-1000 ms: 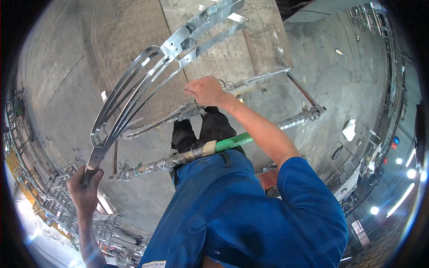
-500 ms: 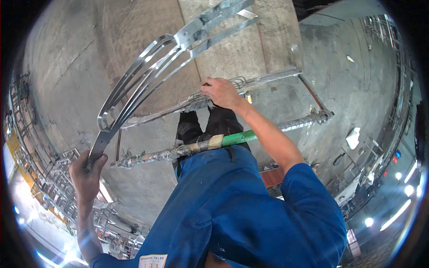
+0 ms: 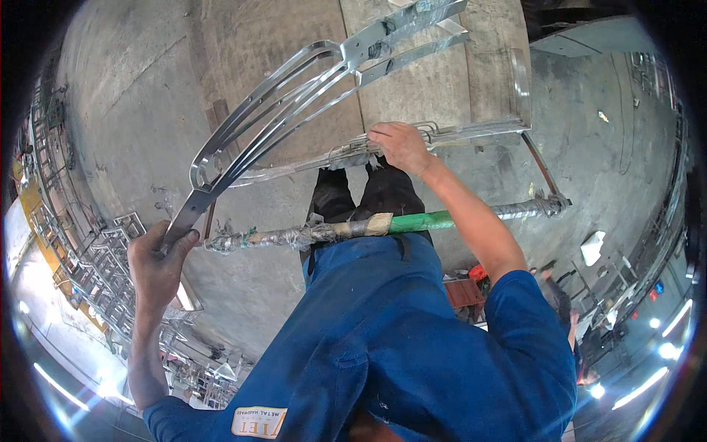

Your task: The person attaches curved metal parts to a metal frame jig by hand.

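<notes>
My left hand (image 3: 160,259) is closed around the lower end of a long, shiny metal frame (image 3: 278,121). Several narrow bars form its middle, joined by flat plates. The frame slants up and away to the right, over a worn board-topped table (image 3: 423,81). My right hand (image 3: 403,151) is at the table's near edge, its fingers bent down by some bent wire rods (image 3: 428,130). Whatever those fingertips pinch is hidden. The rods lie along a metal rail (image 3: 482,130) there.
Across my waist runs a wrapped bar (image 3: 420,222), partly green, joined to the table by rusty struts (image 3: 541,163). Metal racks (image 3: 121,254) crowd the left. A white scrap (image 3: 591,248) and a red-brown box (image 3: 464,293) lie right. Another person (image 3: 557,298) is behind my right arm.
The whole view has shifted, so the table and bar appear farther right. My left hand keeps hold of the metal frame, and my right hand stays at the rail. Another person has come into view.
</notes>
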{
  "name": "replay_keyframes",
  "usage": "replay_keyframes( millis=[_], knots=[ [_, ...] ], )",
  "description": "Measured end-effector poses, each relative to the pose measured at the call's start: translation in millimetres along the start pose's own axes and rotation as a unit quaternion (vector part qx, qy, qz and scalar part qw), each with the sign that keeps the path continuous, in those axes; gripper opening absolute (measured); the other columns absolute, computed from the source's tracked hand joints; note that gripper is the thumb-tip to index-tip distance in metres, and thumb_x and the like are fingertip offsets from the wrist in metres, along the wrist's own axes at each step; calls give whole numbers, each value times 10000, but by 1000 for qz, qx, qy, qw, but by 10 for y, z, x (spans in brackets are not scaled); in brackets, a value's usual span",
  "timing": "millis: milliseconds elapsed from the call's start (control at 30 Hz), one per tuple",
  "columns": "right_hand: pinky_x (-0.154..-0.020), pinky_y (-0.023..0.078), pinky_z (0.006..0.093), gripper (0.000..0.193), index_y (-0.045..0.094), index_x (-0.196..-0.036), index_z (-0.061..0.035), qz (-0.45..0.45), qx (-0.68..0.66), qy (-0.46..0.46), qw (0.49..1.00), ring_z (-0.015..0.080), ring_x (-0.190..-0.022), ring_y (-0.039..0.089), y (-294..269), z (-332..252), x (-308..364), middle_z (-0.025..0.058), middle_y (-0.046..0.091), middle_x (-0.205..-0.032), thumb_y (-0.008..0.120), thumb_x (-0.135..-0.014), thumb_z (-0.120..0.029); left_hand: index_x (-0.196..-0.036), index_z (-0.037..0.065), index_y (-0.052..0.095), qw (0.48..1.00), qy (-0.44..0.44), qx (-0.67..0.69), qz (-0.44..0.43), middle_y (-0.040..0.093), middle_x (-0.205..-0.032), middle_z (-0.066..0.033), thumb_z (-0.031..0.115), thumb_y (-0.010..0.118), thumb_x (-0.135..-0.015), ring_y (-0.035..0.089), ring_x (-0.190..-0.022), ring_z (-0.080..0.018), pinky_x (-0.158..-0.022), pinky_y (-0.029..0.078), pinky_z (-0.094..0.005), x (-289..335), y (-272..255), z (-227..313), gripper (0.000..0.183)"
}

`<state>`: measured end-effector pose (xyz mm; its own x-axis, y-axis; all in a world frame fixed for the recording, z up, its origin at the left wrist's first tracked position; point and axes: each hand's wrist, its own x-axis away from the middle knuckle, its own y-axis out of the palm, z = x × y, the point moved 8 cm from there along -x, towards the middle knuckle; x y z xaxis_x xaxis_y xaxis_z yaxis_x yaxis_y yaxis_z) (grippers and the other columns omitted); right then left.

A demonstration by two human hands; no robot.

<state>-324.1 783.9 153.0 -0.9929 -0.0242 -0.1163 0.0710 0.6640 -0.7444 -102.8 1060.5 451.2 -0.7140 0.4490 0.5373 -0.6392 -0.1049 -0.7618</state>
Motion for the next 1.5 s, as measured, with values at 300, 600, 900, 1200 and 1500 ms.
replay_keyframes(
  millis=[300,600,900,1200,1500],
  knots=[
    [-895,542,403,384,687,-1137,-91,7,-21,-11,1000,284,-1055,670,-70,45,-6,74,688,-1182,646,-763,-12,-954,-32,752,1000,15,14,9,699,-697,-82,112,804,-862,569,-631,-76,-576,431,-274,-29,-14,38,178],
    [-922,526,386,255,700,-1101,-80,3,-9,-12,1000,250,-1072,662,-118,9,-40,53,691,-1142,674,-848,-94,-951,-35,736,1000,-22,0,-11,645,-710,-21,147,824,-871,524,-662,-79,-611,418,-271,-51,-19,106,217],
    [-803,586,397,189,710,-1074,-43,294,-123,228,920,251,-914,718,-1448,103,-238,108,729,-1073,693,-966,-197,-889,-34,731,999,7,-43,-12,730,-721,-127,117,810,-849,576,-578,-105,-547,439,-305,-4,-31,65,175],
    [-891,572,519,443,537,-1201,40,399,-641,430,496,314,-1029,655,-1430,474,53,155,610,-1079,541,-1047,-375,-786,6,665,990,83,-113,16,583,-587,-140,137,843,-810,529,-495,-253,-506,415,-367,163,-58,288,223],
    [-1048,445,588,902,530,-1261,54,366,-764,443,294,375,-1126,592,-1006,-227,277,201,584,-1227,614,-875,-756,-767,74,651,970,174,-171,8,619,-620,-112,219,830,-807,610,-517,-311,-498,452,-416,407,29,587,234]
  ],
)
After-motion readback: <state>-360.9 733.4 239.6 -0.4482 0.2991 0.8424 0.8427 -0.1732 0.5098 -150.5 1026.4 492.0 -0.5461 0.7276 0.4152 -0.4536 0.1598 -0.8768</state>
